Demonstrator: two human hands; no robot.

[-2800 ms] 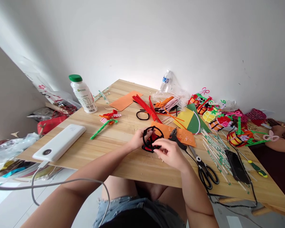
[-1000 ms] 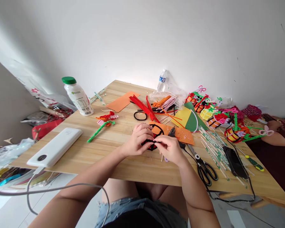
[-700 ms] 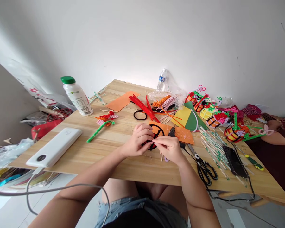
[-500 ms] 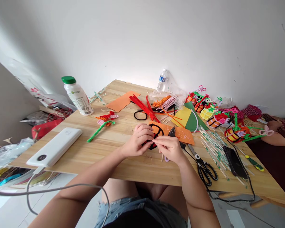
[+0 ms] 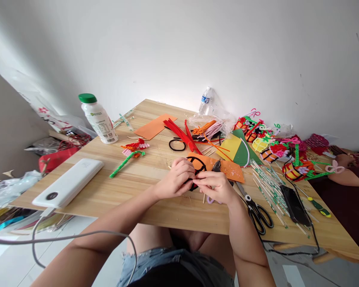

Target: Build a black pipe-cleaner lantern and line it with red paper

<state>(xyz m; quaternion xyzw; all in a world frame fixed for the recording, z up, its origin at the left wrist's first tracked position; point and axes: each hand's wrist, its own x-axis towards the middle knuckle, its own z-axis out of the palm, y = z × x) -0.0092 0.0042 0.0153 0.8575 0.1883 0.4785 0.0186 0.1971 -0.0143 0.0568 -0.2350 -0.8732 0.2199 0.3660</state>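
A round frame of black pipe cleaners (image 5: 200,162), with some red inside it, is held up between my two hands over the near part of the table. My left hand (image 5: 177,178) wraps round its left side, fingers curled. At the frame's near edge my right hand (image 5: 215,185) pinches, thumb and fingers pressed together; the fingertips of both hands meet there and hide the spot. Behind the frame lies an orange sheet (image 5: 233,170) with a dark pointed tool (image 5: 217,165) on it. A lilac loop (image 5: 210,200) shows under my right hand.
Scissors (image 5: 259,213), patterned paper straws (image 5: 267,191), a phone (image 5: 294,205) and a screwdriver (image 5: 318,206) lie at right, below finished pipe-cleaner baskets (image 5: 269,153). Red pipe cleaners (image 5: 179,133) lie behind. At left stand a white bottle (image 5: 100,121) and a power bank (image 5: 68,182). Another person's arm (image 5: 351,177) is far right.
Both hands stay together on the black frame, with only a slight shift of the fingers. The view has moved a little; the things on the table lie as before.
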